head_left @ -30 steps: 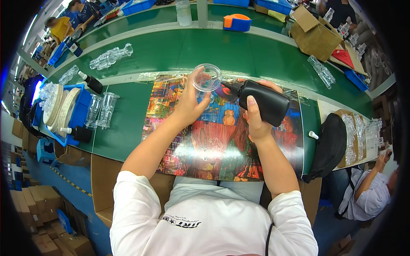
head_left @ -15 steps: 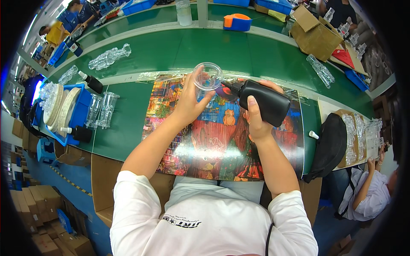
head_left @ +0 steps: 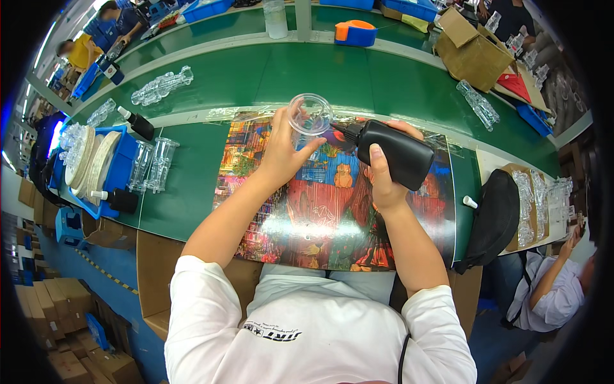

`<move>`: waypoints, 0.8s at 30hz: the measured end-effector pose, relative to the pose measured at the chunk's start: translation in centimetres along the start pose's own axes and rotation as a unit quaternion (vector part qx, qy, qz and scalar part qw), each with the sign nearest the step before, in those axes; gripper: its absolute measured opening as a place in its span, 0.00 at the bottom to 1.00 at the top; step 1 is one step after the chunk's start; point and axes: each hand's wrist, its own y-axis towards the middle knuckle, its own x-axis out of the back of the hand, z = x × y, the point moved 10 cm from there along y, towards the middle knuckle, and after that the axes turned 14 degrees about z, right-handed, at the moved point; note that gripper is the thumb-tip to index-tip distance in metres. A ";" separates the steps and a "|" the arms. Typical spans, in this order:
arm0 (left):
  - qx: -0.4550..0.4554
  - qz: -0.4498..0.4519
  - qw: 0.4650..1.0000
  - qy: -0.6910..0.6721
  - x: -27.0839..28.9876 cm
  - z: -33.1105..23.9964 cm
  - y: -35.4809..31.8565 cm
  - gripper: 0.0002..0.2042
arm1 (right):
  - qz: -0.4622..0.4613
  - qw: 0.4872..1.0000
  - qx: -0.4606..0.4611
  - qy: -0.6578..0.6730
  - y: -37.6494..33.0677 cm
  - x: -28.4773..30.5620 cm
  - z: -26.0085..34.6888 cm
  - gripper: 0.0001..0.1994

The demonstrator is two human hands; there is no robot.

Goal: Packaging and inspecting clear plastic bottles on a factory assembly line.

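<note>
My left hand is closed around a clear, round-rimmed plastic piece, holding it above the mat. Its lower part is partly hidden by my fingers. My right hand grips a black squeeze bottle tipped on its side. The bottle's narrow nozzle points left and comes up close to the rim of the clear piece; I cannot tell whether they touch. Under both hands lies a glossy mat with a colourful picture.
At left, a blue bin holds pale rolls, beside small black bottles and clear plastic parts. A black bag and a white cap lie at right. Behind stand a tape dispenser and a cardboard box. Another person works at right.
The clear piece has shifted very slightly to the left in my left hand, turning a little. My right hand and the black bottle stay almost still.
</note>
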 end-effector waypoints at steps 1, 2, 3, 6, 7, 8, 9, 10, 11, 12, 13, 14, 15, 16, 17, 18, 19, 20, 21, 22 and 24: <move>0.000 0.000 1.000 0.011 0.1 -0.1 0.0 0.36 | -0.001 1.000 0.001 -0.002 0.0 0.0 0.0 0.20; 0.000 0.000 1.000 0.011 0.1 -0.2 0.0 0.36 | -0.001 1.000 0.001 -0.002 0.0 0.0 0.0 0.20; 0.001 -0.002 1.000 0.011 0.1 -0.2 0.0 0.37 | -0.002 1.000 0.003 -0.003 0.0 0.0 0.0 0.20; 0.003 -0.007 1.000 0.011 0.2 -0.2 0.0 0.37 | -0.003 1.000 0.008 -0.004 0.0 0.1 0.1 0.20; 0.000 -0.012 1.000 -0.009 0.1 0.0 0.0 0.37 | -0.003 1.000 0.009 -0.001 0.0 0.0 0.1 0.20; -0.002 -0.018 0.999 -0.029 0.1 0.3 0.0 0.37 | -0.003 1.000 0.010 0.001 0.1 0.0 0.2 0.20; -0.004 -0.024 0.998 -0.049 0.1 0.4 -0.1 0.37 | -0.003 1.000 0.011 0.004 0.1 0.0 0.2 0.20; -0.004 -0.023 0.998 -0.049 0.1 0.4 -0.1 0.37 | -0.003 1.000 0.011 0.004 0.1 -0.1 0.3 0.20; 0.001 -0.021 0.998 -0.054 0.1 0.4 0.0 0.37 | -0.004 1.000 0.006 0.012 0.1 -0.1 0.3 0.20; 0.007 -0.019 0.998 -0.059 0.0 0.4 0.0 0.37 | -0.005 1.000 0.001 0.020 0.0 -0.1 0.3 0.20; 0.012 -0.017 0.998 -0.063 0.0 0.5 0.0 0.36 | -0.006 1.000 -0.003 0.028 0.0 -0.1 0.2 0.20; 0.012 -0.017 0.998 -0.063 0.0 0.5 0.0 0.36 | -0.006 1.000 -0.003 0.028 0.0 -0.1 0.2 0.20; 0.008 -0.014 0.997 -0.070 0.0 0.4 0.0 0.36 | -0.006 1.000 -0.003 0.028 0.0 -0.1 0.1 0.21; 0.004 -0.012 0.997 -0.077 0.0 0.3 0.1 0.36 | -0.005 1.000 -0.002 0.027 0.0 -0.1 0.0 0.21; 0.000 -0.009 0.996 -0.083 0.0 0.2 0.1 0.36 | -0.005 1.000 -0.001 0.027 0.0 -0.1 0.0 0.21; 0.000 -0.009 0.996 -0.083 0.0 0.3 0.1 0.36 | -0.005 1.000 -0.001 0.027 0.0 -0.1 0.0 0.21; -0.007 -0.005 0.997 -0.082 -0.1 0.3 0.0 0.36 | -0.006 1.000 -0.004 0.025 0.0 0.0 -0.1 0.21; -0.014 0.000 0.997 -0.082 -0.1 0.3 0.0 0.35 | -0.007 1.000 -0.007 0.023 0.0 0.0 -0.1 0.21; -0.021 0.005 0.996 -0.081 -0.2 0.3 0.0 0.35 | -0.008 1.000 -0.011 0.021 0.0 0.1 -0.2 0.21; -0.021 0.005 0.996 -0.081 -0.2 0.3 -0.1 0.35 | -0.008 1.000 -0.011 0.021 -0.1 0.1 -0.2 0.21; -0.021 0.010 0.995 -0.093 -0.4 0.5 -0.1 0.35 | -0.008 1.000 -0.019 0.021 -0.1 0.2 -0.3 0.21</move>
